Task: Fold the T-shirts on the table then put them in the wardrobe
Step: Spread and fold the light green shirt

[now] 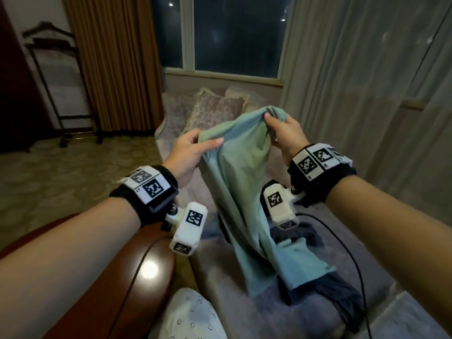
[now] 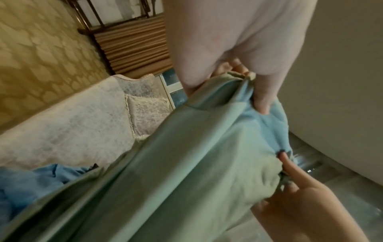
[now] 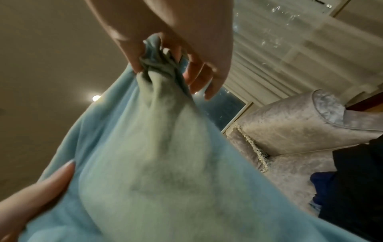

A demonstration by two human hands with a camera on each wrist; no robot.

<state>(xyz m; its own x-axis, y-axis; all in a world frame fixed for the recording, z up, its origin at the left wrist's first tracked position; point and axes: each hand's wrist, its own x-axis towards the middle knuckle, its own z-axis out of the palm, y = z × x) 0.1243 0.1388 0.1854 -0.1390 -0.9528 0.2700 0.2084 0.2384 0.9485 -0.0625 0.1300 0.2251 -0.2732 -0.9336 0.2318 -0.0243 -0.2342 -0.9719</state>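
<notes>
Head view, centre of the frame: the right hand point(image 1: 286, 135) has its fingers curled round a bunched top edge of the pale green T-shirt point(image 1: 239, 182), thumb pressed on the cloth, holding that end highest. The left hand point(image 1: 188, 152), a little lower and to the left, grips the other part of the top edge, thumb lying flat over the front of the fabric. Between the two hands the cloth sags in a shallow fold.

From there the shirt hangs down and twists toward the lower middle of the frame, where its bottom hem lies on a pile of dark clothes point(image 1: 337, 297). In the left wrist picture a light blue garment point(image 2: 29, 181) shows at the lower left under the hanging shirt. The pile rests on a pale upholstered sofa point(image 1: 367, 265) that runs from the lower right up to a patterned cushion point(image 1: 215, 108) at the upper middle.

Both wrists carry black bands with white marker blocks. A black cable point(image 1: 352, 253) curves across the sofa at lower right. A glossy wooden armrest point(image 1: 137, 272) sits at lower left, a brown curtain point(image 1: 110, 57) at upper left, and a sheer white curtain point(image 1: 367, 69) at upper right.
</notes>
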